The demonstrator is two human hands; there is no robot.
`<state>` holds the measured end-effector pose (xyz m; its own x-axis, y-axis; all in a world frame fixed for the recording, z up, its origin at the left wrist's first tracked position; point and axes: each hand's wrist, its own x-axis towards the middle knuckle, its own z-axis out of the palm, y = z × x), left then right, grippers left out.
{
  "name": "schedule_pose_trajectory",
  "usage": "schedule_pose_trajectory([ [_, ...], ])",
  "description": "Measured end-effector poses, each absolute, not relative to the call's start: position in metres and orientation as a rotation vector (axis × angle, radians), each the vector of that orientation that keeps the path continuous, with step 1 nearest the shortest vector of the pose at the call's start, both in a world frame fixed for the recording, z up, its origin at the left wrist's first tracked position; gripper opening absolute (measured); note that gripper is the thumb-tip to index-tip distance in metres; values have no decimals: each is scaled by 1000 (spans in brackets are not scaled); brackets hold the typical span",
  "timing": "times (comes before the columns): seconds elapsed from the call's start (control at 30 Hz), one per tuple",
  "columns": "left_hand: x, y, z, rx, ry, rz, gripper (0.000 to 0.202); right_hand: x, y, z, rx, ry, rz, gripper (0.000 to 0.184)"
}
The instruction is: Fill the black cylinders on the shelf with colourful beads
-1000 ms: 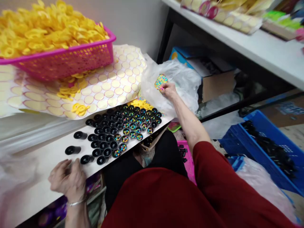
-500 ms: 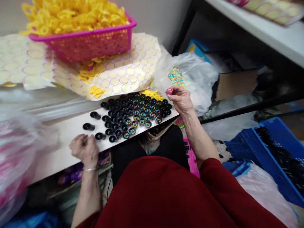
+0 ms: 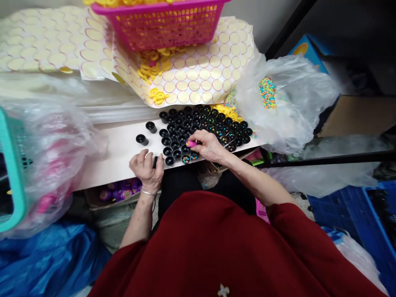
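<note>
My right hand [image 3: 208, 145] pinches a small pink cup [image 3: 191, 144] with coloured beads at its mouth, tilted over the front of a cluster of black cups [image 3: 181, 131]. Many cups on the right of the cluster hold coloured beads, as do two front cups [image 3: 185, 159] just below the pink one. At the cluster's left, my left hand [image 3: 146, 170] has its thumb and fingers closed around a single black cup [image 3: 155, 162]. Two more black cups [image 3: 142, 139] stand apart on the white board [image 3: 114, 159], beyond that hand.
A clear plastic bag [image 3: 293, 90] with a heap of coloured beads [image 3: 267, 92] lies at right. Behind stands a pink basket [image 3: 167, 29] of yellow rings on sheets of round stickers [image 3: 198, 74]. A teal crate [image 3: 17, 173] and a bag of pink items [image 3: 58, 156] are at left.
My right hand has moved left from beside the bead bag to the front cups, carrying the pink cup. My left hand has closed on a black cup. The camera view has shifted.
</note>
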<state>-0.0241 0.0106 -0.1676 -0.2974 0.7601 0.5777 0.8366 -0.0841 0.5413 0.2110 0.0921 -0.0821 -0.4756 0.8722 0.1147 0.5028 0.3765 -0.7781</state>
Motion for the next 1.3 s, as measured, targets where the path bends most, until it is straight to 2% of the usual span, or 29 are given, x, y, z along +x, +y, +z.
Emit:
schedule_pose_trajectory([
  [0.1,-18,15,-168,-1804,-2144,-1305,31,208,89,-81,-1237,-2259,847,12],
  [0.27,-18,21,-167,-1830,-2207,-1309,55,205,85,-74,-1280,-2454,669,19],
  [0.37,-20,15,-165,-1854,-2144,-1386,61,205,85,-71,-1258,-2541,594,22],
  [0.5,-27,3,-158,-1902,-2089,-1467,56,206,86,-71,-1233,-2588,551,22],
  [0.63,-34,-2,-158,-1969,-2163,-1359,59,205,86,-69,-1227,-2639,511,21],
  [0.8,-38,1,-163,-1961,-2284,-1259,42,205,85,-66,-1232,-2690,392,25],
  [1.07,-36,6,-151,-1983,-2277,-1277,35,199,81,-60,-1229,-2794,306,22],
  [1.17,-34,6,-147,-1949,-2342,-1372,30,195,79,-55,-1222,-2825,321,21],
  [1.3,-31,7,-144,-1851,-2493,-1724,31,191,77,-48,-1191,-2892,236,24],
])
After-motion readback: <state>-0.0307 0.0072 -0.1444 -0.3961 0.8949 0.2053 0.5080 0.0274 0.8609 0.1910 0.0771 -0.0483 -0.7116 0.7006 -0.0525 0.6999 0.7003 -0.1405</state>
